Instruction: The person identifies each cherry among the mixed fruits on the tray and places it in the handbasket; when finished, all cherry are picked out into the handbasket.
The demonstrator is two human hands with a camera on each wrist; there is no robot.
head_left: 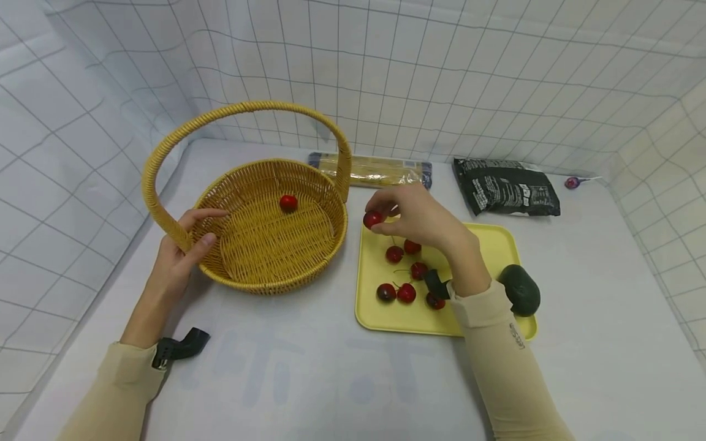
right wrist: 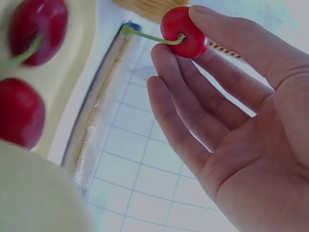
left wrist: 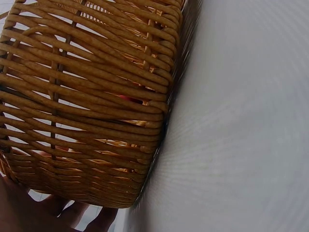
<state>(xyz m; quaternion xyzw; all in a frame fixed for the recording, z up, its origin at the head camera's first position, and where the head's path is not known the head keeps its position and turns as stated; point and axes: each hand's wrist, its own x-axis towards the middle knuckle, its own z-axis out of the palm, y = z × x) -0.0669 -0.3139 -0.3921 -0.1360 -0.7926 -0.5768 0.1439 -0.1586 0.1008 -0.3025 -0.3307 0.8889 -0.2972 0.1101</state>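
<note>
A wicker basket [head_left: 270, 285] with a tall arched handle stands on the left, one red cherry [head_left: 288, 203] on its woven floor. My left hand [head_left: 172, 263] grips its left rim beside the handle's foot, thumb over the edge; in the left wrist view, fingers show against the outer wall. My right hand [head_left: 423, 215] pinches a dark red cherry [head_left: 372, 219] between thumb and fingers, above the far left corner of a yellow tray [head_left: 371, 315]. In the right wrist view, that cherry [right wrist: 181, 29] has a green stem. Several more cherries [head_left: 406, 293] lie on the tray.
A dark green, avocado-like fruit [head_left: 520, 290] sits at the tray's right edge, partly behind the right sleeve. Along the back lie a clear pack of spaghetti-like sticks [head_left: 380, 171], a black packet [head_left: 507, 188] and a small lollipop [head_left: 573, 182]. Gridded white cloth [head_left: 441, 73] hangs behind.
</note>
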